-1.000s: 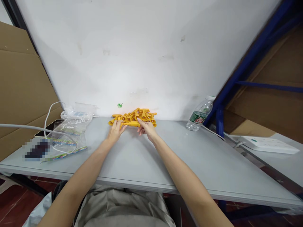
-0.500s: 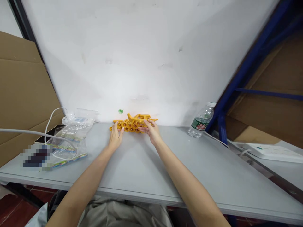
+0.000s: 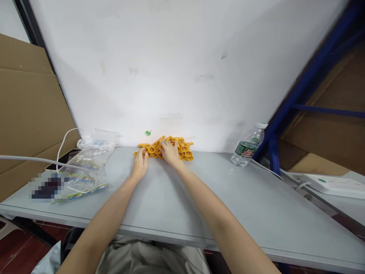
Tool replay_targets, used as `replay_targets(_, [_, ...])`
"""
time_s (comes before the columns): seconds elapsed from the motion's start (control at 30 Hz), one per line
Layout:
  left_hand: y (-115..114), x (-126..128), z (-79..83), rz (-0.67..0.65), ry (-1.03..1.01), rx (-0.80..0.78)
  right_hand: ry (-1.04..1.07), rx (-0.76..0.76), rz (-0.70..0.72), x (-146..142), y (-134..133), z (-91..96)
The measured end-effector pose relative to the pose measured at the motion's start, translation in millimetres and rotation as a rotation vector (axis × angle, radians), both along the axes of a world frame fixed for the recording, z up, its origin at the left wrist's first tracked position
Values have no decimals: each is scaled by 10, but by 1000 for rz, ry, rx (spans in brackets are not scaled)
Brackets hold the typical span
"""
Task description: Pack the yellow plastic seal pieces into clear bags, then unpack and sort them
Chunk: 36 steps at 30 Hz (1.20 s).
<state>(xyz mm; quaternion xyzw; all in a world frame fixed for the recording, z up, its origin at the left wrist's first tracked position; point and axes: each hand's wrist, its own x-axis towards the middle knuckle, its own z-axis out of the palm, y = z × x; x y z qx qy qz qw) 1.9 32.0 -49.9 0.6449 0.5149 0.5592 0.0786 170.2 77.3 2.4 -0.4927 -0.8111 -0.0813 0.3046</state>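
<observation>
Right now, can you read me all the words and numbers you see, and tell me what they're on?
I can't read any for sure.
Clear plastic bottle: its green label has pale and red print, too blurred to read.
Clear plastic bag: colourful printed edge, no readable words.
White wall: a green mark, too small to make out.
Yellow plastic pieces: no lettering I can see.
</observation>
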Motion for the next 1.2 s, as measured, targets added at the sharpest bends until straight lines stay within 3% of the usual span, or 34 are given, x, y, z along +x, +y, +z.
replay_targets(0.23, [-5,5,3,4,-3,-32,-61,-18,-81,-5,-62,7])
replay_targets(0.47, [8,-7,5,29,16,-36,243,81,-78,352,-155,-13])
replay_targets(0.67, [50,-66,-8,164,31,-100,570,180,-20,844,-260,-367])
replay_targets(0.77, [152,-168,-46,280,-91,-226,778,77,-87,1006,-266,-544])
replay_targets(0.87, [303,-314,-47,339,-305,-449,982,-51,-206,1068,-247,-610])
replay_targets(1.03, [545,-486,80,204,-367,-600,1094,-104,-266,1049,-249,-554])
replay_targets(1.2, [677,-450,87,51,-253,-563,1108,-108,-256,1045,-279,-501])
